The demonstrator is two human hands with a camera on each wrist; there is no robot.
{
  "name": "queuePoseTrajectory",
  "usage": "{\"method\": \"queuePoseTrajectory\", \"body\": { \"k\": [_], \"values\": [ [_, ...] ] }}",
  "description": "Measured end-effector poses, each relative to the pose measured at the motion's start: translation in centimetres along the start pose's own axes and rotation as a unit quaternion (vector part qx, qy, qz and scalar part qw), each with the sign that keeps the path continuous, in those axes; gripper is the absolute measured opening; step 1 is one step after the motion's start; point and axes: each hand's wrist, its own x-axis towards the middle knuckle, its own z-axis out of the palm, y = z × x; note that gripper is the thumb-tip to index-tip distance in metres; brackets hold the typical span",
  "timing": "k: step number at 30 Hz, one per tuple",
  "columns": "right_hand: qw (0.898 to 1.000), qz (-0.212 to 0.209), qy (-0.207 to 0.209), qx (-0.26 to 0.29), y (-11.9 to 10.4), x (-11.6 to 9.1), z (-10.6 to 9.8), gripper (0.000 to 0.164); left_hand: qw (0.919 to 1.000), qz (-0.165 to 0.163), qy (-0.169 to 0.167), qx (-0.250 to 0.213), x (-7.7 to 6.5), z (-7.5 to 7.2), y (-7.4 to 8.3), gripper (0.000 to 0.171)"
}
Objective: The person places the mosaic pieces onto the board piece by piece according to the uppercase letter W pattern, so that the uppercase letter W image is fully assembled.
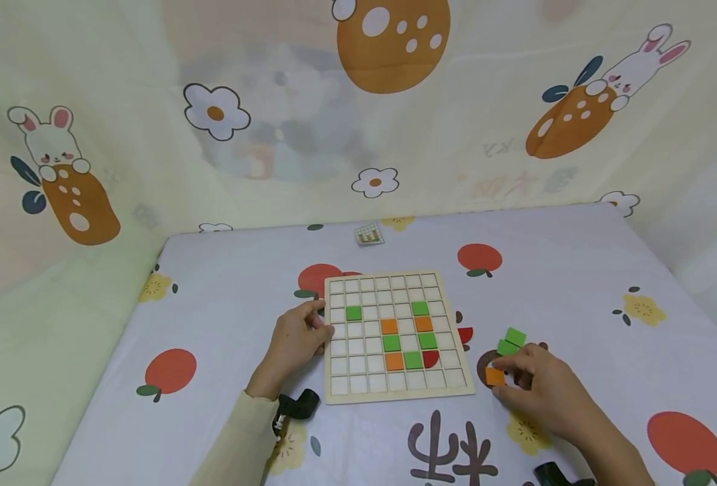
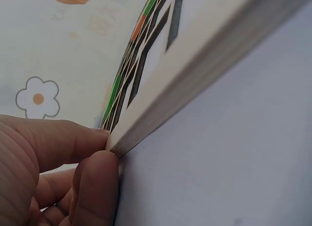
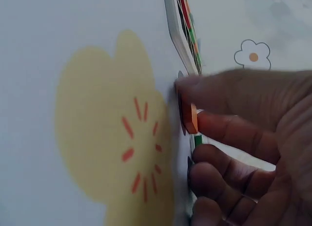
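A square wooden grid board lies on the table with green, orange and red tiles in some of its cells. My left hand holds the board's left edge, thumb and forefinger at the rim; the left wrist view has those fingertips right at the board's edge. Off the board's lower right side, my right hand pinches an orange square tile between thumb and fingers. The same orange tile appears partly covered by the thumb in the right wrist view. Just beyond that hand lie loose green tiles.
A small patterned card lies behind the board, toward the far table edge. The tablecloth carries printed fruit and flowers. A printed curtain rises behind the table. Black devices are strapped at the wrists.
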Motion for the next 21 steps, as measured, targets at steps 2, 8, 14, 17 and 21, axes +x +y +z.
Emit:
{"method": "queuePoseTrajectory", "body": {
  "k": [2, 8, 14, 17, 21],
  "values": [
    [1.000, 0.003, -0.001, -0.004, -0.1, 0.1, 0.1, 0.027, 1.0000, -0.001, -0.001, 0.001, 0.0, 0.0, 0.1, 0.052],
    [1.000, 0.009, 0.003, -0.008, -0.5, 0.2, 0.3, 0.020, 1.0000, -0.008, 0.000, -0.003, 0.0, -0.1, 0.2, 0.052],
    [0.999, 0.027, 0.006, 0.025, -1.3, 0.6, 0.9, 0.021, 1.0000, -0.010, -0.001, -0.002, 0.0, 0.0, 0.2, 0.053],
    [0.999, 0.025, 0.011, 0.042, -1.3, 0.7, 1.0, 0.019, 1.0000, -0.007, -0.001, -0.003, 0.0, 0.0, 0.1, 0.053],
    [0.997, 0.028, 0.006, 0.065, -1.1, 0.8, 1.1, 0.013, 1.0000, 0.000, -0.002, -0.003, -0.1, -0.1, 0.1, 0.052]
  ]
}}
